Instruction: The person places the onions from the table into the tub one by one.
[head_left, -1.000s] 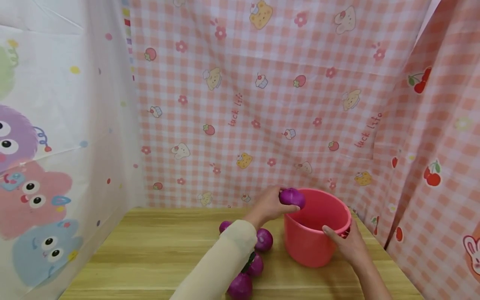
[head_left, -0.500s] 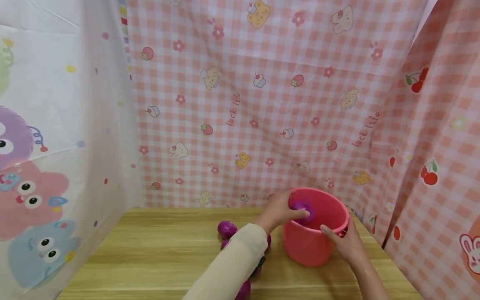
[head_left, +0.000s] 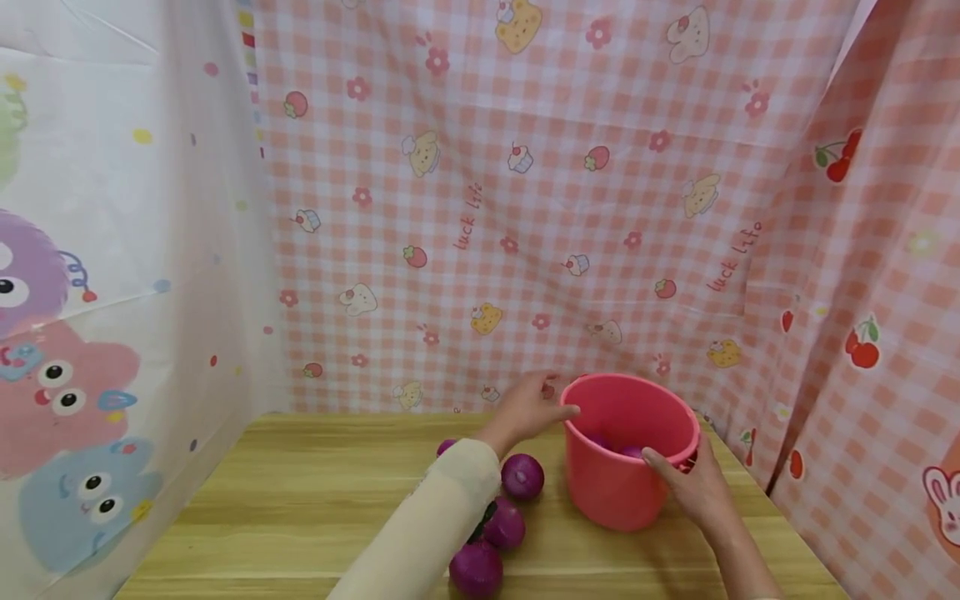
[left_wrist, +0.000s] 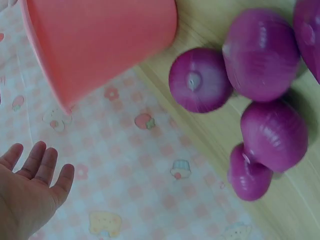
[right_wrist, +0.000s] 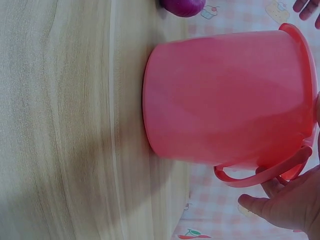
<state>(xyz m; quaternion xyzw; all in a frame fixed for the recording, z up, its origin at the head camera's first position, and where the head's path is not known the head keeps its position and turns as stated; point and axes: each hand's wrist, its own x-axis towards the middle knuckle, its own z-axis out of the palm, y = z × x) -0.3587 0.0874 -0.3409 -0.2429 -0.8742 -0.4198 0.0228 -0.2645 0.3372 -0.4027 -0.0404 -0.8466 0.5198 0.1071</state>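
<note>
A pink bucket (head_left: 615,496) stands upright on the right part of the table, with purple-red onions (head_left: 632,452) partly visible inside. My right hand (head_left: 699,483) grips its right side, thumb over the rim and fingers outside; the right wrist view shows that hand by the pink handle (right_wrist: 267,173). Just left of the rim is my left hand (head_left: 527,410), fingers spread and holding nothing; the left wrist view shows the same hand (left_wrist: 31,192) with its fingers extended. Several red onions (head_left: 522,477) lie left of the bucket, some hidden behind my left sleeve.
The wood-grain table (head_left: 300,508) extends left of the onions. A pink checked cloth (head_left: 465,208) hangs behind it, a white patterned sheet (head_left: 202,292) hangs on the left, and another checked cloth (head_left: 892,250) on the right. In the left wrist view, several onions (left_wrist: 262,55) touch one another.
My left hand has carried an onion into the bucket, let go of it and drawn back left out of the bucket. The right hand has stayed on the bucket.
</note>
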